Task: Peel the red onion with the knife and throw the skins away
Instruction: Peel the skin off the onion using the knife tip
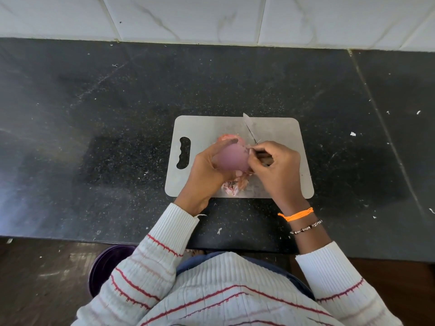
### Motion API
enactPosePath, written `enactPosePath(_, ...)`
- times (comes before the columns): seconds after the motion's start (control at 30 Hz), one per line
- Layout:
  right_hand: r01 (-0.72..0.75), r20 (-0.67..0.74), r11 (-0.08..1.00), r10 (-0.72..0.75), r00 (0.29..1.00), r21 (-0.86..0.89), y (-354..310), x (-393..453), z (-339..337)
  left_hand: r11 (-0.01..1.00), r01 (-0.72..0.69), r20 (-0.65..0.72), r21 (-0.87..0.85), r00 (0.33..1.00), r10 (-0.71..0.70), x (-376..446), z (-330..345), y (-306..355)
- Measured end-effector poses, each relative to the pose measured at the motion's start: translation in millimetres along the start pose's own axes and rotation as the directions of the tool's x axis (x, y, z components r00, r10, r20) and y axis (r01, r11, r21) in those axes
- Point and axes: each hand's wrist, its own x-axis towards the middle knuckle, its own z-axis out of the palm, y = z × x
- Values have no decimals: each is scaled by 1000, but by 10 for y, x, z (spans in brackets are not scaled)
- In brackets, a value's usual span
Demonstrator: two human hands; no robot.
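A red onion (231, 157) with smooth purple flesh showing is held over the grey cutting board (207, 128). My left hand (207, 170) cups it from the left and below. My right hand (280, 168) grips the knife (249, 129), whose blade points up and away past the onion's right side; its thumb and fingers press at the onion's right edge. Loose pinkish skins (233, 187) lie on the board below the onion, and another bit of skin (227, 137) shows behind it. The knife handle is hidden inside my right hand.
The board lies on a black speckled stone counter (94, 137) against a white tiled wall (211, 17). A purple round bin (106, 267) stands on the floor at the lower left, below the counter edge. Small white scraps dot the counter.
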Motion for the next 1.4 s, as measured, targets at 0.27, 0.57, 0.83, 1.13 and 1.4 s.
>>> enactPosePath(0.27, -102, 4, 986, 102, 995, 132, -28, -12, 32, 999, 16, -10, 33, 1000, -16, 3, -12, 41)
enactPosePath(0.57, -121, 1, 980, 123, 992, 159, -54, -33, 37, 993, -28, -27, 116, 999, 31, 13, -6, 21)
enactPosePath(0.83, -235, 14, 952, 237, 971, 198, -113, -15, 55, 976, -69, -63, 206, 994, 83, 33, -24, -17)
enactPosePath(1.13, -216, 8, 972, 216, 976, 95, -112, 3, 53, 965, -53, -83, 257, 994, 76, 44, -7, -41)
enactPosePath(1.4, -233, 1, 963, 235, 972, 137, -122, -16, 52, 966, -45, -76, 256, 995, 66, 53, 0, -40)
